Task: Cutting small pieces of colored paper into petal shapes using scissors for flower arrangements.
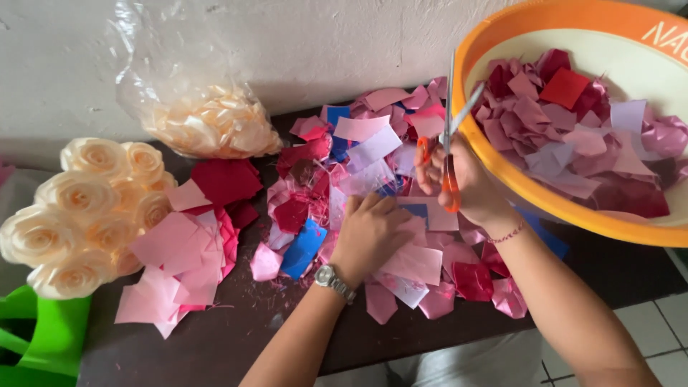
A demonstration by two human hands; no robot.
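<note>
My right hand [467, 185] grips orange-handled scissors [450, 136], blades pointing up and slightly apart, next to the rim of an orange basin [545, 208]. My left hand [369, 233], with a silver watch on the wrist, rests palm down on a heap of cut fabric squares [358, 150] in pink, red, lilac and blue, its fingers curled among the pieces. What the fingers touch underneath is hidden.
The basin holds more pink and red squares [573, 136]. A stack of pink and red squares [186, 258] lies at left beside cream ribbon roses [86, 215] and a green container [43, 337]. A clear bag of cream rosettes [208, 122] leans on the wall.
</note>
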